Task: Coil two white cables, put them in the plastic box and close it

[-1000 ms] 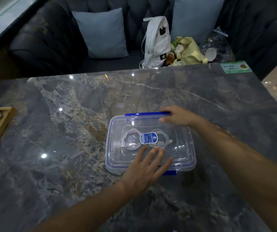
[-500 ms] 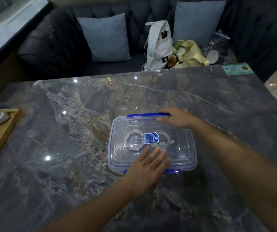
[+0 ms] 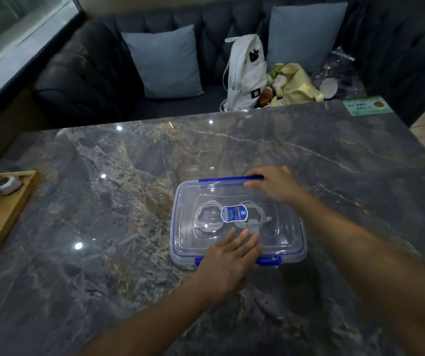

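A clear plastic box (image 3: 180, 242) with its lid on sits on the dark marble table (image 3: 103, 201). Two coiled white cables (image 3: 206, 217) lie inside, seen through the lid under a blue label (image 3: 234, 213). My left hand (image 3: 228, 258) lies flat, fingers spread, on the lid's near edge over the near blue clasp (image 3: 270, 260). My right hand (image 3: 273, 183) rests on the far right corner, its fingers on the far blue clasp (image 3: 221, 180), which sticks out level with the lid.
A wooden tray (image 3: 8, 217) with small items sits at the table's left edge. A green card (image 3: 365, 105) lies at the far right corner. Behind the table is a dark sofa with two grey cushions, a white bag (image 3: 247, 70) and a yellow bag (image 3: 296, 86).
My left hand has slid back toward the lid's near edge. My right hand stays on the far clasp. The view has shifted slightly; the box has not moved.
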A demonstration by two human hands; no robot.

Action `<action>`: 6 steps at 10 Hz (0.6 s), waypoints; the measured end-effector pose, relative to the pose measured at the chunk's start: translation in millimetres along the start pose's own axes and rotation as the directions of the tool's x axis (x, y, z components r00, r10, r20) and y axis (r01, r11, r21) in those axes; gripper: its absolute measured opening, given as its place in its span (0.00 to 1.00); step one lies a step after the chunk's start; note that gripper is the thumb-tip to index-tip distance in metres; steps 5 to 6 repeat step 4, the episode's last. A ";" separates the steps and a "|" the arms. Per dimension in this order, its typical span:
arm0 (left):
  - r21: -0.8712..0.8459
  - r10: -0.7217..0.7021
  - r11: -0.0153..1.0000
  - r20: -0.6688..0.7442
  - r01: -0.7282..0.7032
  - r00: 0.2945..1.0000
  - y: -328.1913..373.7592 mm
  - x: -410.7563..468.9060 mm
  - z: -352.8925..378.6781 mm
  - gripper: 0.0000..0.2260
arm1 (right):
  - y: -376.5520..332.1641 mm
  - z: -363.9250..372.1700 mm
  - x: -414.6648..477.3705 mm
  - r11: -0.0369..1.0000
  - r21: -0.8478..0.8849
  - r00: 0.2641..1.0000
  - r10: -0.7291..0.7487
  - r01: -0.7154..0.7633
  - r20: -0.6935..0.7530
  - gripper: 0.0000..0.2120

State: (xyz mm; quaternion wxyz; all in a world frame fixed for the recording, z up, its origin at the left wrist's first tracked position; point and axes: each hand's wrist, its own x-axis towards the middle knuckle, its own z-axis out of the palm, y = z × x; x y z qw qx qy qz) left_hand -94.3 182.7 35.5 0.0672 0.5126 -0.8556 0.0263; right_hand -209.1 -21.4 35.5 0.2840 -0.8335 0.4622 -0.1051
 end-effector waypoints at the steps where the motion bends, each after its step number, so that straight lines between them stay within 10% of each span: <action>1: -0.049 -0.019 0.999 -0.013 0.018 1.000 1.1 1.8 -1.0 0.20 | 0.0 0.0 -0.1 1.000 -0.012 1.000 -0.003 0.003 0.004 0.13; 3: -0.258 -0.152 0.954 0.031 0.155 0.988 -3.0 7.5 -19.3 0.13 | -7.9 -5.2 -2.6 0.981 -0.182 0.996 -0.052 0.065 0.076 0.17; 4: -0.408 -0.460 0.775 0.160 0.483 0.873 -16.6 23.5 -39.9 0.17 | -23.6 -19.0 -0.7 0.961 -0.264 0.994 -0.067 0.087 0.083 0.17; 6: -0.408 -0.460 0.775 0.160 0.483 0.873 -16.6 23.5 -39.9 0.17 | -23.6 -19.0 -0.7 0.961 -0.264 0.994 -0.067 0.087 0.083 0.17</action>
